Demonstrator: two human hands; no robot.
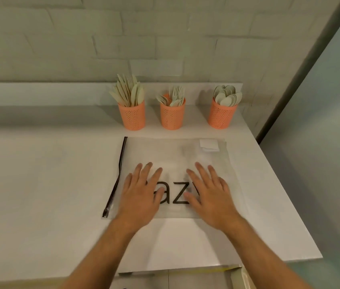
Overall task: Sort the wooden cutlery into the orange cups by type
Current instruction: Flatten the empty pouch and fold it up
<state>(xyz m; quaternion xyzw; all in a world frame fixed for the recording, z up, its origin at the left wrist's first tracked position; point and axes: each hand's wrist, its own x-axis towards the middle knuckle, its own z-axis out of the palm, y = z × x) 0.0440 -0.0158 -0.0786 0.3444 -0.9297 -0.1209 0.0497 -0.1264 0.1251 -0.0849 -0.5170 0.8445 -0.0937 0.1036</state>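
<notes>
three cups [172, 115] behind bag [171, 151]

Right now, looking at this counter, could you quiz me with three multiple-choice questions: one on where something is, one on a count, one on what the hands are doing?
1. Where is the cup of spoons?
A. right end of the row
B. middle
C. left end

2. How many orange cups stand by the wall?
A. two
B. three
C. five

3. What are the hands doing?
A. gripping a fork
B. lifting a cup
C. lying flat on the clear zip bag

Answers:
1. A: round spoon bowls fill the rightmost cup.
2. B: the knife cup, fork cup and spoon cup.
3. C: left hand and right hand spread straight-fingered on the bag.
</notes>
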